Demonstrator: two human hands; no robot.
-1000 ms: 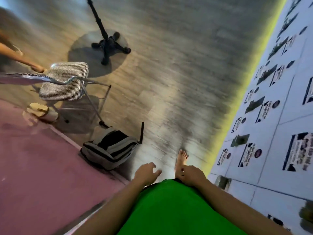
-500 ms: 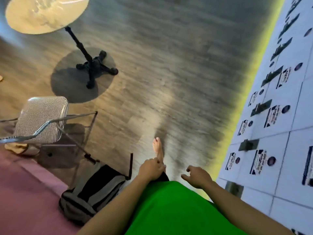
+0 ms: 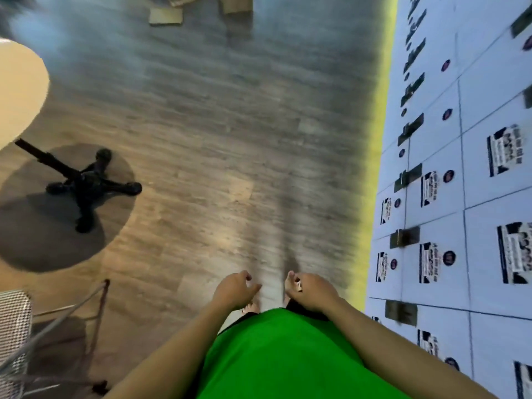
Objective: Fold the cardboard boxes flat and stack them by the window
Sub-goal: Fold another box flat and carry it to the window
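Note:
Brown cardboard pieces lie on the wooden floor far ahead at the top edge: a flat piece (image 3: 165,16) and a box (image 3: 236,4) beside it, both partly cut off by the frame. My left hand (image 3: 234,290) and my right hand (image 3: 309,289) hang in front of my green shirt, fingers loosely curled and holding nothing. Both hands are far from the cardboard.
A round table (image 3: 17,87) on a black cross-shaped base (image 3: 86,185) stands at the left. A checkered metal chair (image 3: 14,335) is at the lower left. A wall of white locker doors (image 3: 460,197) with labels runs along the right.
I have walked forward: the table base and chair slid down and left, the backpack left the view, and cardboard pieces came into view at the top. My hands swing, still holding nothing.

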